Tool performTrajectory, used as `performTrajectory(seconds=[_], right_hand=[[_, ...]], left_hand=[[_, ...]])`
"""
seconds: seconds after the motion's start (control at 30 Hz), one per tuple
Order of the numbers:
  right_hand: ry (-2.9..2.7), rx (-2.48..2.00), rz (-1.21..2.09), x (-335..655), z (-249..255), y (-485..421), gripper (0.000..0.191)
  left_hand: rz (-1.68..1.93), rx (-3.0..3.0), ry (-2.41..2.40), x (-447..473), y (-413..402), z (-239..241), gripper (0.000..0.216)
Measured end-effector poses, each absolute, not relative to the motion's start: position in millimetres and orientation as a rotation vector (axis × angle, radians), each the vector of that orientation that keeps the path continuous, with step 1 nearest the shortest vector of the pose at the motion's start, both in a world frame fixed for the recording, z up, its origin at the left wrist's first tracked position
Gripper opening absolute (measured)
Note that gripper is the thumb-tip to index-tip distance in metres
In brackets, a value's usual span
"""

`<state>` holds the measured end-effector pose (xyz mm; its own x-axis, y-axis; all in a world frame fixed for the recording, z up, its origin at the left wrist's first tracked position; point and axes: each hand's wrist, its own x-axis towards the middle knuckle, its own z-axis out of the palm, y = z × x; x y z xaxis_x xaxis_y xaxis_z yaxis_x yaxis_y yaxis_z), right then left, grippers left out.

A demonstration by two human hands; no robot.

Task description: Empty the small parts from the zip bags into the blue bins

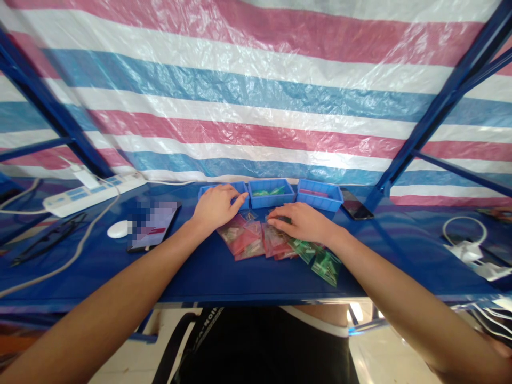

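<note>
My left hand (216, 206) lies palm down with fingers stretched out, reaching the front edge of the left blue tray (240, 188) and the top of a pile of small plastic bags. My right hand (301, 222) rests flat on that pile, fingers extended to the left. The red bags (245, 241) lie between the hands; the green bags (325, 262) spread to the right under my right wrist. The middle blue tray (271, 193) holds green pieces. The right blue tray (319, 195) shows something red inside.
A blue table (208, 272) carries a phone (151, 226) and a white round object (118, 229) at left, a white power strip (90, 194) with cables behind, a dark phone (354, 204) at right, and a white cable with charger (467, 241) far right. A striped tarp hangs behind.
</note>
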<state>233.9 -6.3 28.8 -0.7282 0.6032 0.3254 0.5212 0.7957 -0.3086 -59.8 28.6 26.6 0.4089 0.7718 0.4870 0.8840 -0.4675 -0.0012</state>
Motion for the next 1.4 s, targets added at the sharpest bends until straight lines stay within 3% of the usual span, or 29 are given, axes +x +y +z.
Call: performTrajectory(seconds=[0.33,0.57,1.13,1.4], right_hand=[[-2.511,-0.903,0.25,235.0,26.2,-2.8,0.029],[-2.605,-0.869,0.191,235.5,26.5,-5.7,0.031],[-2.593,-0.981,0.042,235.4,25.6,-4.5,0.039],[-2.554,-0.9,0.21,236.0,17.9,1.3,0.032]], left_hand=[[-1.091,-2.575,-1.045,-36.4,8.3,31.6,0.032],[-1.004,-2.846,-0.765,-23.9,-1.7,31.3,0.028],[-0.955,-2.907,-0.774,-23.5,1.4,23.6,0.028],[-0.937,-2.926,-0.787,-23.3,0.2,23.1,0.03]])
